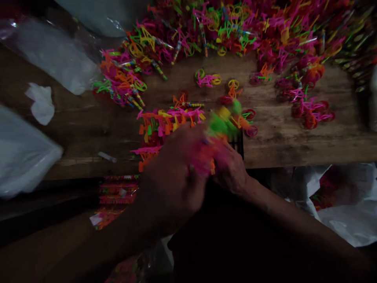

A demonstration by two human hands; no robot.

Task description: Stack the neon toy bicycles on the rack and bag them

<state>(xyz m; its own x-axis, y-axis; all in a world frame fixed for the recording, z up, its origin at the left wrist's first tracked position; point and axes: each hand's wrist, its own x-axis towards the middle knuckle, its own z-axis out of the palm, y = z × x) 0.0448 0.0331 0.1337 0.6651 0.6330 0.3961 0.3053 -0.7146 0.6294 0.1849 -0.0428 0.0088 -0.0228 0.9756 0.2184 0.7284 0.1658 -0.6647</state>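
Close together at the table's front edge, my left hand (173, 173) and my right hand (232, 169) are closed around a brightly coloured plastic toy (206, 153). Motion smears it into pink, orange, green and yellow, so its exact shape is unclear. Beside my left hand stand rows of small plastic toy bicycles (171, 114) in pink, orange and yellow, partly hidden by that hand. Just beyond my right hand lie an orange toy bicycle (234, 92) and some red and pink wheels (250, 129). A dark slatted rack edge (240, 145) shows behind my right hand.
A large heap of toy bicycles and candy-filled tubes (206, 23) covers the back of the wooden table (273, 145). Plastic bags (53, 55) lie at left, near a crumpled white scrap (41, 102). Packed toys (118, 192) sit below left; an open white bag (347, 212) hangs at right.
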